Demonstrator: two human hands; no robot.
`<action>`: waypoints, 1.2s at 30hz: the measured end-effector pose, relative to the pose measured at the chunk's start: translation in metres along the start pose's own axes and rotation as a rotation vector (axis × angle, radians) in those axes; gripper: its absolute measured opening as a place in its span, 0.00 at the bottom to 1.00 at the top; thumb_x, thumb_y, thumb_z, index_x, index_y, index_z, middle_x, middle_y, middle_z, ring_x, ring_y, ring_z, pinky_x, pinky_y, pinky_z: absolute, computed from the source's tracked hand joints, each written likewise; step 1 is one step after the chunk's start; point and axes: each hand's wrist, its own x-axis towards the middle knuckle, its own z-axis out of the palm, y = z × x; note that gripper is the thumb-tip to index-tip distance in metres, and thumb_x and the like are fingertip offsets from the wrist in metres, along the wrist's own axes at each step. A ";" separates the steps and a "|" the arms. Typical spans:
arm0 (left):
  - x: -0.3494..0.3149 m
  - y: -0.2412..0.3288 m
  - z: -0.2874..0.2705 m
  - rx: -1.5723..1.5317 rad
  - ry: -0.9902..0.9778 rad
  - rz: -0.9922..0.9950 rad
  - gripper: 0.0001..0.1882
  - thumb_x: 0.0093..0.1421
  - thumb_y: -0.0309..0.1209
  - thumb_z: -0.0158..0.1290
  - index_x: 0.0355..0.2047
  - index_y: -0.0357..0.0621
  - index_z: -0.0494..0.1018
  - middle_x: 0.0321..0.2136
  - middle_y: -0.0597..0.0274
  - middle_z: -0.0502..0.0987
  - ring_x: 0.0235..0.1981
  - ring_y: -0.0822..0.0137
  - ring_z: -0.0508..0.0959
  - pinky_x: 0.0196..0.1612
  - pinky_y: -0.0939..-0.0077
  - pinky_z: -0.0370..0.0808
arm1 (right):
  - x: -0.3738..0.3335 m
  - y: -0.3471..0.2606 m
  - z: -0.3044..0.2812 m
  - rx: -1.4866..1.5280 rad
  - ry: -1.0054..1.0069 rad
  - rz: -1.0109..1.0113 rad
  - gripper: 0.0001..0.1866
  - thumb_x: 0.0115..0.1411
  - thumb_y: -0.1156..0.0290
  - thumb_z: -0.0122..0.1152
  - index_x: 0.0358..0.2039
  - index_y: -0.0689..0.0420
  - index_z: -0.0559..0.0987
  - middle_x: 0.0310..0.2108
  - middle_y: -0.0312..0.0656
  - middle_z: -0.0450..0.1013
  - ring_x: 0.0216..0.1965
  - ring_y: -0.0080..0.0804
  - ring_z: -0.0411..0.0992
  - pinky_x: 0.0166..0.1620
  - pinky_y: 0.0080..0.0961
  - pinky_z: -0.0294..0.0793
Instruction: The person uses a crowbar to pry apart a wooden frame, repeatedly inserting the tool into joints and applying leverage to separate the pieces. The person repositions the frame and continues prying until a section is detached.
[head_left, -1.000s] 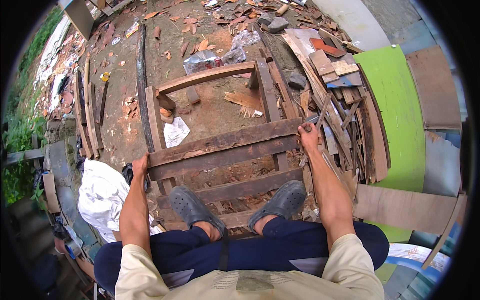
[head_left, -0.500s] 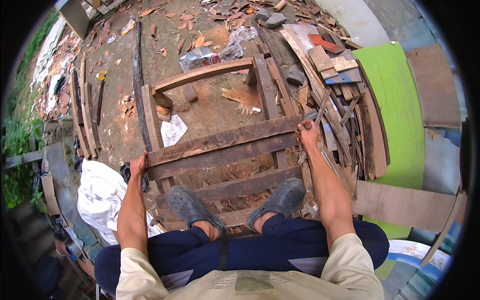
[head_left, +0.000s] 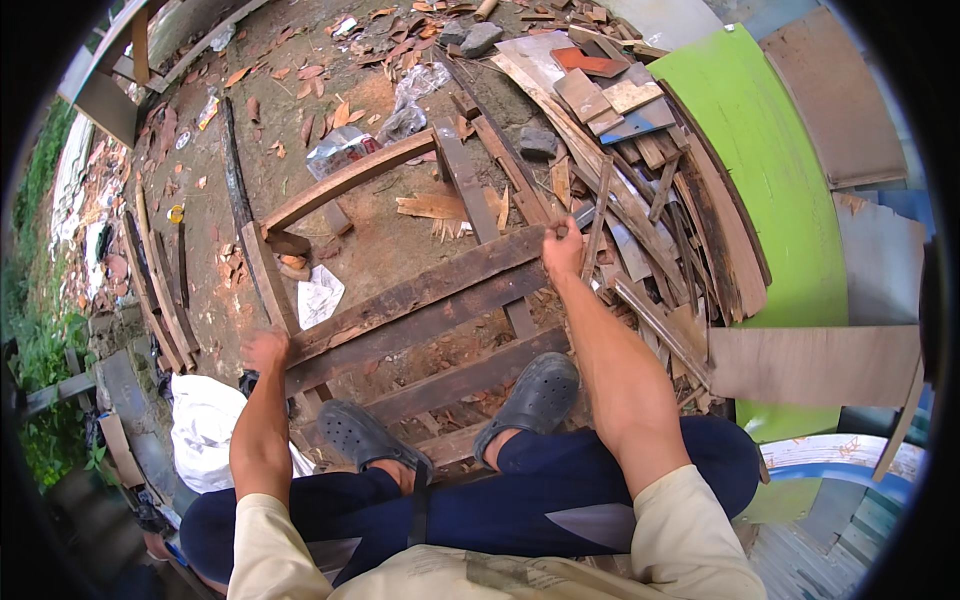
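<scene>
A long dark wooden plank (head_left: 430, 290) lies across a wooden frame (head_left: 350, 180) on the ground in front of me. At its right end my right hand (head_left: 563, 250) is closed in a fist against the wood. A round brown handle end shows in that fist, and a short grey metal piece (head_left: 583, 214) sticks out beyond it; the tool's kind is unclear. My left hand (head_left: 266, 349) is at the plank's left end, its fingers smeared by motion. Nearer me is another dark slat (head_left: 465, 388), with my grey clogs (head_left: 530, 405) close by it.
Scrap boards (head_left: 640, 190) are heaped at right, beside a bright green panel (head_left: 770, 180). Farther off lie a clear plastic bag (head_left: 410, 105) and grey stones (head_left: 482, 40). A white sack (head_left: 205, 425) sits by my left forearm. Loose sticks (head_left: 160, 280) lie at far left.
My view has swung, so the scene sits lower and more to the left. The left hand has blurred at the plank's end; the right stays closed at the other end.
</scene>
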 end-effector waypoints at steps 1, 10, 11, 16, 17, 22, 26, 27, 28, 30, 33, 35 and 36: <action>-0.005 0.005 -0.018 -0.014 0.068 0.164 0.41 0.65 0.57 0.50 0.67 0.37 0.65 0.68 0.42 0.65 0.73 0.46 0.59 0.71 0.42 0.55 | -0.004 -0.039 0.010 -0.007 0.013 0.061 0.10 0.61 0.70 0.63 0.44 0.50 0.78 0.40 0.49 0.82 0.43 0.49 0.80 0.48 0.42 0.75; -0.190 0.264 -0.044 -0.195 -0.321 1.277 0.44 0.63 0.62 0.55 0.66 0.39 0.68 0.63 0.37 0.71 0.66 0.41 0.69 0.69 0.54 0.65 | 0.054 -0.211 -0.003 0.129 -0.060 -0.225 0.30 0.62 0.74 0.61 0.65 0.54 0.69 0.48 0.49 0.82 0.46 0.42 0.82 0.49 0.36 0.79; -0.205 0.282 -0.043 -0.157 -0.380 1.297 0.44 0.63 0.62 0.55 0.67 0.40 0.67 0.63 0.36 0.71 0.65 0.41 0.69 0.69 0.53 0.65 | 0.066 -0.216 -0.008 0.179 -0.150 -0.243 0.31 0.62 0.73 0.62 0.66 0.55 0.68 0.46 0.49 0.82 0.43 0.40 0.82 0.45 0.35 0.80; -0.229 0.314 -0.015 -0.002 -0.457 1.309 0.41 0.65 0.60 0.52 0.67 0.42 0.67 0.59 0.36 0.73 0.63 0.40 0.71 0.67 0.51 0.68 | 0.114 -0.209 -0.010 0.350 -0.375 -0.325 0.37 0.60 0.70 0.67 0.69 0.60 0.65 0.38 0.49 0.83 0.32 0.30 0.84 0.32 0.29 0.82; -0.233 0.311 -0.011 -0.014 -0.428 1.297 0.41 0.64 0.60 0.53 0.67 0.41 0.67 0.59 0.36 0.73 0.63 0.40 0.71 0.67 0.50 0.67 | 0.120 -0.202 -0.007 0.355 -0.340 -0.337 0.36 0.59 0.70 0.67 0.68 0.61 0.67 0.38 0.48 0.84 0.34 0.30 0.84 0.34 0.27 0.82; -0.247 0.308 -0.017 0.012 -0.376 1.289 0.39 0.65 0.58 0.51 0.65 0.40 0.68 0.58 0.38 0.74 0.61 0.39 0.71 0.65 0.49 0.68 | 0.131 -0.180 -0.015 0.249 -0.362 -0.281 0.34 0.61 0.66 0.66 0.66 0.64 0.70 0.35 0.48 0.84 0.33 0.29 0.84 0.34 0.26 0.81; -0.236 0.300 -0.017 -0.011 -0.331 1.352 0.39 0.64 0.59 0.51 0.63 0.39 0.68 0.56 0.40 0.74 0.59 0.41 0.72 0.63 0.49 0.69 | 0.130 -0.170 -0.041 0.125 -0.411 -0.322 0.35 0.64 0.56 0.65 0.65 0.64 0.72 0.29 0.46 0.84 0.28 0.27 0.83 0.33 0.26 0.80; -0.232 0.299 -0.016 -0.031 -0.305 1.372 0.39 0.64 0.59 0.51 0.62 0.39 0.69 0.55 0.41 0.75 0.58 0.41 0.73 0.62 0.50 0.69 | 0.123 -0.172 -0.054 0.114 -0.428 -0.308 0.35 0.65 0.53 0.65 0.65 0.63 0.72 0.28 0.46 0.84 0.27 0.27 0.82 0.33 0.27 0.80; -0.233 0.296 -0.013 -0.052 -0.281 1.384 0.38 0.64 0.58 0.52 0.60 0.39 0.70 0.54 0.42 0.75 0.57 0.43 0.73 0.61 0.51 0.68 | 0.115 -0.163 -0.064 0.133 -0.465 -0.294 0.36 0.65 0.51 0.64 0.65 0.64 0.72 0.28 0.46 0.84 0.27 0.28 0.82 0.33 0.28 0.80; -0.234 0.295 -0.011 -0.095 -0.223 1.414 0.35 0.63 0.57 0.52 0.57 0.38 0.71 0.51 0.45 0.76 0.55 0.45 0.74 0.60 0.53 0.68 | 0.096 -0.149 -0.082 0.179 -0.527 -0.270 0.37 0.66 0.48 0.64 0.65 0.66 0.72 0.27 0.48 0.84 0.26 0.30 0.83 0.34 0.30 0.81; -0.248 0.294 -0.006 -0.106 -0.073 1.425 0.33 0.61 0.56 0.54 0.52 0.39 0.73 0.48 0.49 0.76 0.53 0.50 0.74 0.57 0.56 0.67 | 0.042 -0.086 -0.078 0.194 -0.303 -0.419 0.37 0.65 0.45 0.60 0.61 0.67 0.76 0.35 0.60 0.82 0.43 0.51 0.83 0.47 0.43 0.80; -0.254 0.293 -0.004 -0.143 -0.034 1.407 0.32 0.59 0.56 0.55 0.51 0.40 0.74 0.47 0.51 0.76 0.52 0.52 0.74 0.55 0.57 0.67 | -0.004 -0.040 -0.073 0.275 -0.220 -0.514 0.35 0.66 0.50 0.61 0.63 0.66 0.74 0.30 0.58 0.82 0.34 0.52 0.84 0.41 0.44 0.81; -0.253 0.292 -0.004 -0.155 -0.015 1.396 0.32 0.59 0.56 0.56 0.50 0.41 0.74 0.46 0.52 0.76 0.52 0.52 0.75 0.55 0.57 0.67 | -0.027 -0.028 -0.076 0.289 -0.240 -0.517 0.34 0.66 0.53 0.62 0.64 0.65 0.73 0.29 0.58 0.82 0.30 0.53 0.83 0.38 0.43 0.82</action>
